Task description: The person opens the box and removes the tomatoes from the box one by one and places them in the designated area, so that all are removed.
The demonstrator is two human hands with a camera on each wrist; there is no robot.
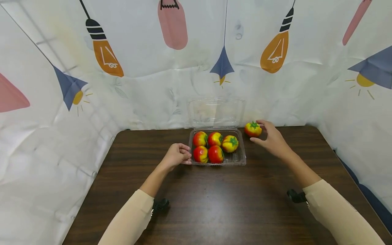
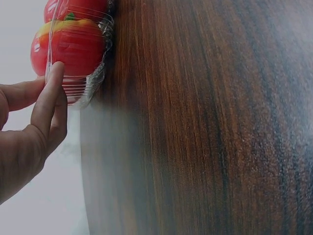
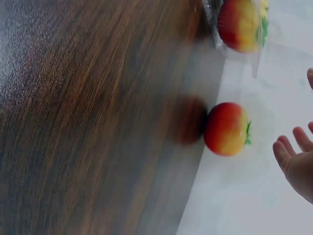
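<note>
A clear plastic clamshell box point(image 1: 241, 160) stands near the table's back edge with its lid point(image 1: 215, 112) raised behind it. Several glossy red-and-yellow tomato-like fruits point(image 1: 215, 154) with green tops lie inside; the front right corner of the box holds none. My left hand point(image 1: 177, 154) pinches the box's left rim between thumb and fingers, as the left wrist view also shows. One more such fruit point(image 1: 252, 129) sits on the table just right of the box. Around it hovers my right hand point(image 1: 272, 137), thumb and fingers spread; the right wrist view shows a gap between fingertips and fruit point(image 3: 226, 129).
The dark wood-grain table point(image 1: 211, 200) fills the lower view. A white cloth with printed lamps point(image 1: 147, 92) hangs close behind its back edge and along both sides. Dark wrist straps point(image 1: 297, 196) are on both forearms.
</note>
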